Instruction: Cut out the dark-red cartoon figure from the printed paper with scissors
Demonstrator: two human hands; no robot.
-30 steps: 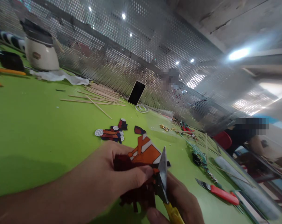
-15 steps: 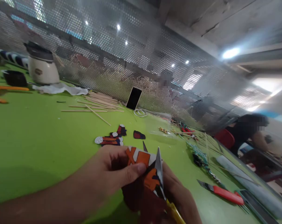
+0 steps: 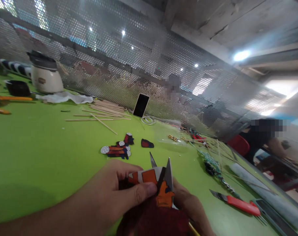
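Observation:
Between thumb and fingers, my left hand [image 3: 129, 193] pinches a painted cutout [image 3: 149, 176] of orange, white and dark red, seemingly paper or card. My right hand [image 3: 192, 203], partly behind the piece, is closed around scissors [image 3: 168, 175]. Their blades are spread, one on each side of the cutout's upper edge, and a bit of yellow handle shows at the bottom. Beyond my hands lie several small cutouts [image 3: 117, 150] in red, orange and black with white round ends. A separate dark cutout [image 3: 147, 143] rests to their right.
Thin wooden sticks [image 3: 107, 109] lie near a propped phone [image 3: 141, 105] and a white cable coil [image 3: 148, 120]. At right are a red-handled knife [image 3: 242, 205] and a clear bag [image 3: 167, 131] with gold beads. A kettle [image 3: 47, 75] stands far left. Another person [image 3: 259, 141] sits at right.
The cutout has turned and dropped slightly against the scissors, so its dark red lower part now covers more of the handles. Both hands sit a little lower.

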